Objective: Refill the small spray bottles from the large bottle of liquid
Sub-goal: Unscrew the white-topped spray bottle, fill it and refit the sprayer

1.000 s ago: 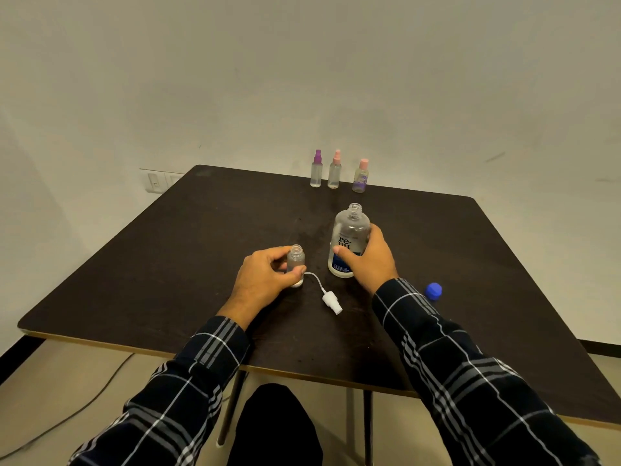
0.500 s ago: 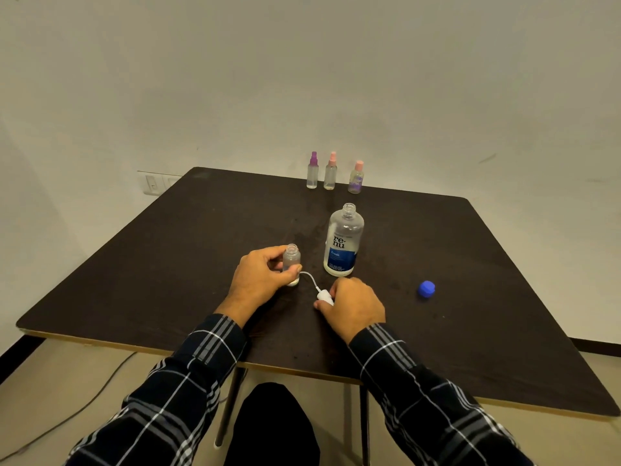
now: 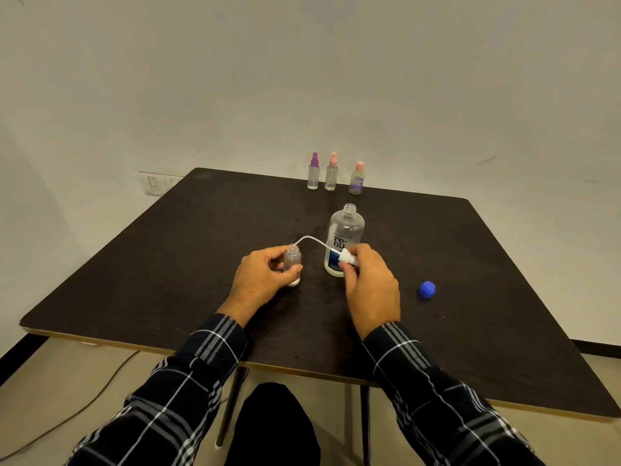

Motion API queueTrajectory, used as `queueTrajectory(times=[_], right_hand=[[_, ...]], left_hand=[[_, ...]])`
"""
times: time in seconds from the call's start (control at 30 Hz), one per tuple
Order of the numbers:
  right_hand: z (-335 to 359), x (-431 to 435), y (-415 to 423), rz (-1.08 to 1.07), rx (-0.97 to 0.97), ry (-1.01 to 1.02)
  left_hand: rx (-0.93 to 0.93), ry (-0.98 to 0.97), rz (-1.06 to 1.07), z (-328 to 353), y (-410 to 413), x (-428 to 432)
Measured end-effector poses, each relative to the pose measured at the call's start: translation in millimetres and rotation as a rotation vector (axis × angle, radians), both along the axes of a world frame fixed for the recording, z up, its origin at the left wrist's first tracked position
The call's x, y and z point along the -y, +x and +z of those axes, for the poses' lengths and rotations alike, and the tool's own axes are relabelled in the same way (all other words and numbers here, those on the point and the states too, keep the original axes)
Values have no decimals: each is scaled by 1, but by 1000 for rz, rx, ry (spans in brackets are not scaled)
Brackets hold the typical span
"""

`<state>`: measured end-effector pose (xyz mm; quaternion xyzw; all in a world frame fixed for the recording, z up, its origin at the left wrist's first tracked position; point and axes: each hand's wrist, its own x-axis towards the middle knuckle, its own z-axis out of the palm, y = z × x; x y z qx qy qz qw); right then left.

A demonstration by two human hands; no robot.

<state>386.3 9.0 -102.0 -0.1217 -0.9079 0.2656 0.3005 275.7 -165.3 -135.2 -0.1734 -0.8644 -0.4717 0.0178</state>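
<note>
A small clear spray bottle stands uncapped and upright on the dark table; my left hand grips it from the left. My right hand pinches the white spray head, lifted off the table, and its thin tube arcs left with its tip at the small bottle's mouth. Just behind my right hand stands the large clear bottle with a blue label, its neck uncapped. Its blue cap lies on the table to the right.
Three small spray bottles stand in a row at the table's far edge: one with a purple top, one with a pink top, one with a pink top and purple label. A wall socket and a floor cable lie left.
My right hand left the large bottle, picked the white spray head up off the table and raised it, bringing the tube's tip to the small bottle's mouth. My left hand kept holding the small bottle.
</note>
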Motion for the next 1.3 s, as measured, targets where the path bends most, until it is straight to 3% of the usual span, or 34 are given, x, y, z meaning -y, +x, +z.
queueTrajectory(times=[0.33,0.57,0.73,0.83,1.1,1.3], right_hand=[[11,-6,-15,85,-95,227],[29,-1,-39,351,131,407],[41,13,-65,439,288,306],[49,22,-76,484,396,344],[49,20,-75,484,350,-4],[60,28,-81,402,446,124]], left_hand=[[14,26,-20,1,1,0],[42,23,-9,-2,-1,0],[65,27,-30,-2,-2,1],[54,20,-34,-2,-2,2],[44,20,-65,0,-1,2],[35,11,-41,1,0,2]])
